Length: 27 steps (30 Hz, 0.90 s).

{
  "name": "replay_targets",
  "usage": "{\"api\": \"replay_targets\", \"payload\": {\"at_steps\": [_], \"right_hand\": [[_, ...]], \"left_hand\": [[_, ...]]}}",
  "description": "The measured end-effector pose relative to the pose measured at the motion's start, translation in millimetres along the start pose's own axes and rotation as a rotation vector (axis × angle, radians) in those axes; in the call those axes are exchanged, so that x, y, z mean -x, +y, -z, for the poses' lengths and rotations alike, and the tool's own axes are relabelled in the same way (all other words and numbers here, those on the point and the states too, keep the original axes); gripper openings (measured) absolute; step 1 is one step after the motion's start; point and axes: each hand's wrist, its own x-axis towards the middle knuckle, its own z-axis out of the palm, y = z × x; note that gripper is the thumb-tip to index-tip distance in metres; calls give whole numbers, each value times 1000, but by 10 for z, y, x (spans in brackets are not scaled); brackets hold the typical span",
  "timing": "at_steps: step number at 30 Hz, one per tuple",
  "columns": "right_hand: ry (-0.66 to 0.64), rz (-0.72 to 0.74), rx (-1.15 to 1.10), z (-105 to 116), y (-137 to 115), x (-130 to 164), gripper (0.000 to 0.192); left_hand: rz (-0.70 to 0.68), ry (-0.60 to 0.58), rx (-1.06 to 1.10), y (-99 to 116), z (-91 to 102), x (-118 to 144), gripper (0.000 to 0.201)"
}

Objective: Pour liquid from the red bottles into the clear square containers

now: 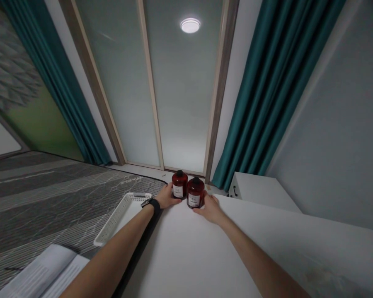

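Observation:
Two dark red bottles with black caps and white labels stand upright side by side at the far end of the white table. My left hand, with a black watch on its wrist, is wrapped round the left side of the left bottle. Round the right side of the right bottle curls my right hand. Both bottles seem to rest on the tabletop, with a narrow gap or light contact between them; I cannot tell which.
A white perforated basket lies left of the table on a grey striped surface, near an open book. Behind the table are sliding glass doors and teal curtains. A white cabinet stands at the right.

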Motion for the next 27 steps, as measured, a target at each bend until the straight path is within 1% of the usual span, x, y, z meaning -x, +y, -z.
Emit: {"api": "replay_targets", "payload": {"at_steps": [5,9,18,23,27], "right_hand": [[-2,2,-48,2,12,-157,73],[-18,5,-67,38,-19,-253,77],[-11,-18,-61,85,-109,-306,76],[-9,-24,-100,45,-50,-352,77],[-11,5,-159,0,22,-379,75]], "left_hand": [[-67,-15,59,-69,-19,-38,69],[-84,-7,123,-112,-29,-55,72],[-63,-28,241,-183,-36,-135,68],[-33,11,259,-165,-88,-80,64],[-19,23,276,-156,-112,-13,65]]}}
